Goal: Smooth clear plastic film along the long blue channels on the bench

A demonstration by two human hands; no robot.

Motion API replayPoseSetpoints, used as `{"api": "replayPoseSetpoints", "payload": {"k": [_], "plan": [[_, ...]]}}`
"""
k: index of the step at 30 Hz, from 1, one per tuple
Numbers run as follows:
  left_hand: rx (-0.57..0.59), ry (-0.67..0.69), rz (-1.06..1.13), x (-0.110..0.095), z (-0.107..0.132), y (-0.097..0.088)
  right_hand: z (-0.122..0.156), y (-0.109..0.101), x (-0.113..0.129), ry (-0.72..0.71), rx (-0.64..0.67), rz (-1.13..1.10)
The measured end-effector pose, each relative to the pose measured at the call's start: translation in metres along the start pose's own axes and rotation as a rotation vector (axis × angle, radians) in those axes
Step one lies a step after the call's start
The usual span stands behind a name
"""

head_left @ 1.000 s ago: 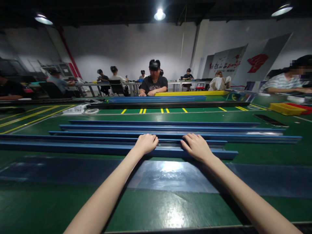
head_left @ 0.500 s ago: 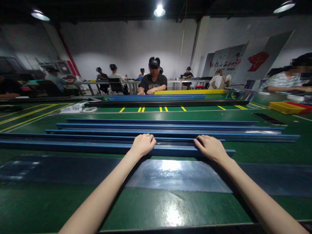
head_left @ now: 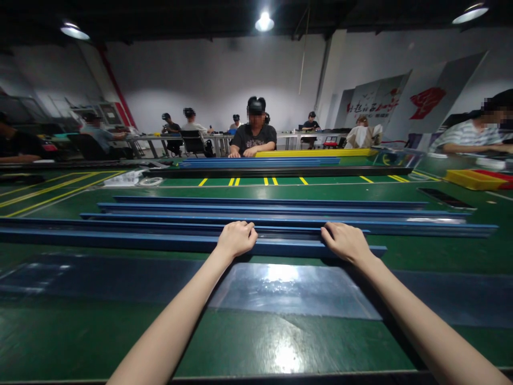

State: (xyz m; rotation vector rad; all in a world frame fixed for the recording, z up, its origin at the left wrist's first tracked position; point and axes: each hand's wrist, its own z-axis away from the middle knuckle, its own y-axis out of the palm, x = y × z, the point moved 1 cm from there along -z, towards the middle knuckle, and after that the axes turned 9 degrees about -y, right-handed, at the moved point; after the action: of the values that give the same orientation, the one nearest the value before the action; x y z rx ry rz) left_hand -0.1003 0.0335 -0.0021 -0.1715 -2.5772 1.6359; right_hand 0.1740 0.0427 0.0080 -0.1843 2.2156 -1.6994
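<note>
A long blue channel strip (head_left: 286, 248) lies across the green table in front of me, its left end running out of view. My left hand (head_left: 237, 239) is closed over its middle, fingers curled across the far rim and thumb on the inner side. Nearer the right end of that strip, my right hand (head_left: 347, 241) grips it in the same way. Both sets of fingertips are partly hidden behind the strip. Between my forearms and under them lies a long clear plastic sheet (head_left: 294, 291), flat and shiny.
Several more blue channel strips (head_left: 441, 227) lie parallel just beyond. Farther back are a long black strip (head_left: 280, 171), a yellow strip (head_left: 316, 153), a phone (head_left: 447, 198) and a yellow tray (head_left: 475, 180). Opposite me sits a person (head_left: 256, 136); other people work at tables behind.
The view has shifted slightly, so the background sits a little farther right and lower. Both hands keep their hold on the front channel strip in nearly the same spots.
</note>
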Motion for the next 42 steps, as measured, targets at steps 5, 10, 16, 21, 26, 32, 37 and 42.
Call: {"api": "replayPoseSetpoints", "payload": {"k": [5, 10, 16, 21, 26, 32, 37, 42], "plan": [[0.003, -0.024, -0.002, 0.009, -0.001, 0.001, -0.004, -0.002, 0.009, -0.01, 0.007, -0.016], [0.014, -0.066, -0.024, 0.029, 0.002, -0.001, -0.01, -0.006, 0.031, -0.039, -0.024, -0.019], [0.063, -0.065, -0.111, 0.038, 0.001, -0.008, -0.016, -0.008, 0.046, -0.044, -0.047, -0.012], [0.043, -0.039, -0.146, 0.029, 0.0, -0.011, -0.019, -0.009, 0.054, -0.086, -0.072, -0.004], [0.009, 0.055, -0.076, 0.001, -0.005, -0.014, -0.027, -0.009, 0.072, -0.107, -0.098, -0.009], [0.015, 0.073, -0.019, -0.029, -0.01, -0.006, -0.031, -0.008, 0.085, -0.099, -0.109, -0.028], [-0.018, 0.023, 0.018, -0.033, -0.006, 0.006, -0.027, -0.009, 0.083, -0.105, -0.106, -0.038], [-0.052, 0.015, 0.035, -0.033, -0.004, 0.009, -0.025, -0.01, 0.079, -0.124, -0.081, -0.051]]}}
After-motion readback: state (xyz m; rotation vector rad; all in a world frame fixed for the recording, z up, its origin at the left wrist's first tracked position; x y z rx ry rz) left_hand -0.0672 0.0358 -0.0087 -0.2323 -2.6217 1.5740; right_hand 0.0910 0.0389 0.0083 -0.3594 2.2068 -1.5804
